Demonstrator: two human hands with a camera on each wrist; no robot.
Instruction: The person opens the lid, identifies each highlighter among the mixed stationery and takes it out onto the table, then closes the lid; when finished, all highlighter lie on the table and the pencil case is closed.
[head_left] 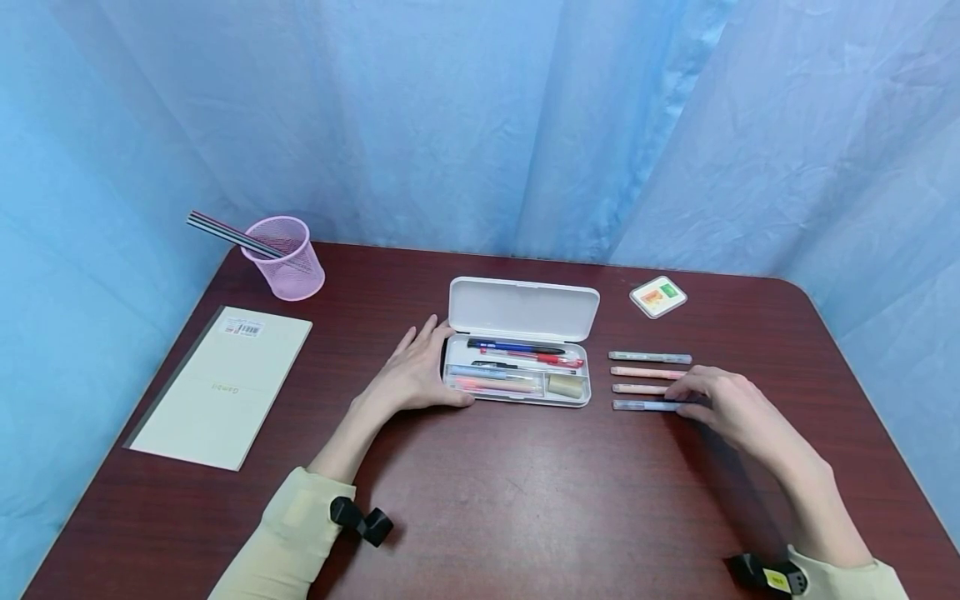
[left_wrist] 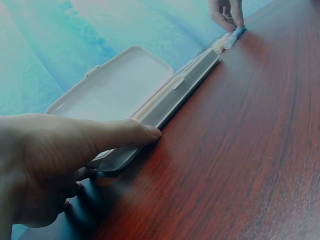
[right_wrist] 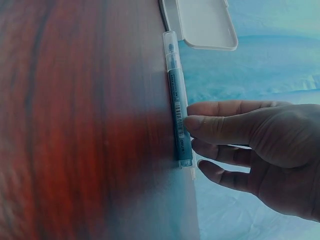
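Observation:
A white pencil case (head_left: 520,402) lies with its lid raised in the middle of the table. It holds several pens, a clear inner box and a beige eraser (head_left: 566,385). My left hand (head_left: 408,375) grips the case's left end, thumb along the front wall and fingers behind. Right of the case, highlighters lie in a row: a grey-green one (head_left: 649,357), an orange one (head_left: 645,372), a peach one (head_left: 637,389) and a blue one (head_left: 641,406) nearest me. In the right wrist view, my right hand (right_wrist: 260,145) pinches the blue highlighter with thumb and index finger.
A pink mesh pen cup (head_left: 294,271) with several pencils stands at the back left. In front of it lies a pale notebook (head_left: 225,387). A small white case with coloured pieces (head_left: 658,297) sits at the back right. Blue curtain surrounds the table.

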